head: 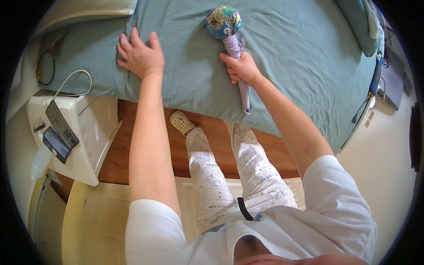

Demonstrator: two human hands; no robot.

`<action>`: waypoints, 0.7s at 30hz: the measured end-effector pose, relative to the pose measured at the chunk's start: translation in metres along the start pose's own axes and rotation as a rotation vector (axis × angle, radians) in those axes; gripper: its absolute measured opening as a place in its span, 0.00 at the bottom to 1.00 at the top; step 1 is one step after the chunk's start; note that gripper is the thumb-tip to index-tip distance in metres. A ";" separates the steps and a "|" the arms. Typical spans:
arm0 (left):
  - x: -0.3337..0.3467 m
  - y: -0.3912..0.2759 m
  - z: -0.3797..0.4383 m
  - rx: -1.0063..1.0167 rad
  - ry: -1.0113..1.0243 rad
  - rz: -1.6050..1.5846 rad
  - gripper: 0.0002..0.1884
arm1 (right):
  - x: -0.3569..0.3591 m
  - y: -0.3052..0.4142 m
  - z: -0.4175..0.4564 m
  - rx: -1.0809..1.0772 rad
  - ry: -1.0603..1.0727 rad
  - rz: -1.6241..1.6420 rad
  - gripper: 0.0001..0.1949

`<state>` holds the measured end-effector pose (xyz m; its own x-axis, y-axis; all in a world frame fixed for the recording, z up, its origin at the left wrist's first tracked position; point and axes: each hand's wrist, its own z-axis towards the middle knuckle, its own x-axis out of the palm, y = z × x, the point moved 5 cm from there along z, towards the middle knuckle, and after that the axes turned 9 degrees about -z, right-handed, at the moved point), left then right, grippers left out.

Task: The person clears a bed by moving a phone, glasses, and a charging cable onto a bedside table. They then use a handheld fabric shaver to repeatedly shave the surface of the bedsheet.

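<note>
My right hand (241,68) is closed around the pale purple wrapped handle of a mallet-like beater (233,46). Its round head (224,22), covered in blue patterned fabric, points away from me, and the handle's narrow end sticks out below my fist. To the left, my left hand (142,55) is held palm down with its fingers apart and holds nothing; whether it touches the green bed sheet (188,66) cannot be told. The sheet lies wrinkled under both hands.
At the left stands a white bedside cabinet (87,162) bearing two dark phones (62,124) and a white cable (90,81). A pillow (96,15) lies at the upper left. A dark cord (53,71) rests near the left edge. A grey laptop (394,79) is at the far right.
</note>
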<state>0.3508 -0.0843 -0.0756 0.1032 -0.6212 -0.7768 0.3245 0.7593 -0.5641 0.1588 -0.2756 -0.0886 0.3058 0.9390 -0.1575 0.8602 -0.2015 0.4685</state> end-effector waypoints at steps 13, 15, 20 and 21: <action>0.022 -0.016 -0.005 0.043 0.058 0.313 0.28 | -0.186 0.087 0.029 -0.417 -0.440 -0.041 0.14; 0.026 -0.022 -0.003 0.058 0.069 0.297 0.27 | -0.208 0.076 0.048 -0.265 -0.408 0.119 0.14; 0.022 -0.018 -0.003 0.045 0.080 0.341 0.24 | -0.042 0.005 -0.005 -0.542 -0.183 -0.610 0.09; 0.022 -0.017 -0.005 0.044 0.092 0.325 0.25 | -0.009 -0.015 -0.040 -0.622 0.022 -0.522 0.08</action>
<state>0.3430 -0.1103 -0.0844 0.1229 -0.3268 -0.9371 0.3294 0.9041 -0.2721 0.1270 -0.2700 -0.0594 -0.0859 0.8754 -0.4757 0.5033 0.4502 0.7376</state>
